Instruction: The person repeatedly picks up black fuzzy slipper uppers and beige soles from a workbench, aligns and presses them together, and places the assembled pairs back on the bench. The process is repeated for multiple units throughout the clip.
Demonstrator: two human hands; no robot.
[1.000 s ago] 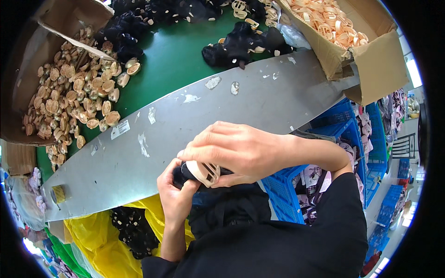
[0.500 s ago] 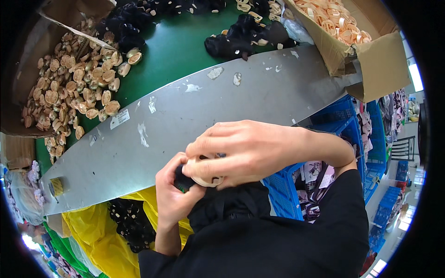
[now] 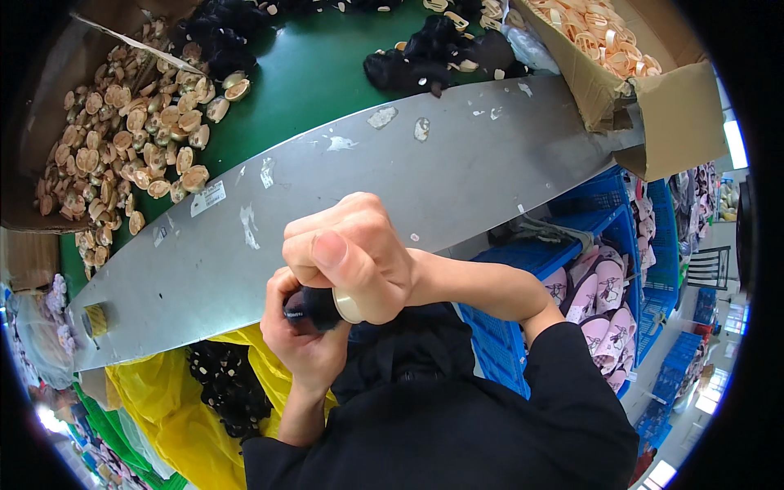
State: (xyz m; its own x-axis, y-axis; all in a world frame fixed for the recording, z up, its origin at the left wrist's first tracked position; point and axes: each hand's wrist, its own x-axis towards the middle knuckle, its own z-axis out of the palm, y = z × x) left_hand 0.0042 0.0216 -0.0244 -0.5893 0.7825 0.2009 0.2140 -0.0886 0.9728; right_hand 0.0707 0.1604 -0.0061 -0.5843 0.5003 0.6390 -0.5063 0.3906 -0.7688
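My left hand (image 3: 304,347) is closed around a small black fuzzy piece (image 3: 317,306) with a little dark printed label on it. Over it, my right hand (image 3: 353,249) is curled into a fist with the thumb on top. It grips a cream plastic part (image 3: 349,305), whose rounded rim shows below the thumb and touches the black piece. Most of the plastic part is hidden by my fingers. Both hands are just above the near edge of the grey metal table strip (image 3: 367,175).
At left, a cardboard box (image 3: 24,175) spills beige-gold half shells (image 3: 122,139). Black fuzzy pieces (image 3: 412,69) lie on the green surface (image 3: 314,65). At right, a carton (image 3: 678,114) holds peach plastic parts (image 3: 604,41). Blue crates (image 3: 498,343) hold pink slippers (image 3: 608,318). A yellow bag (image 3: 167,400) hangs left.
My right hand has turned from spread fingers over the cream part into a fist, thumb on top. The left hand still grips the black piece, now turned with its label showing.
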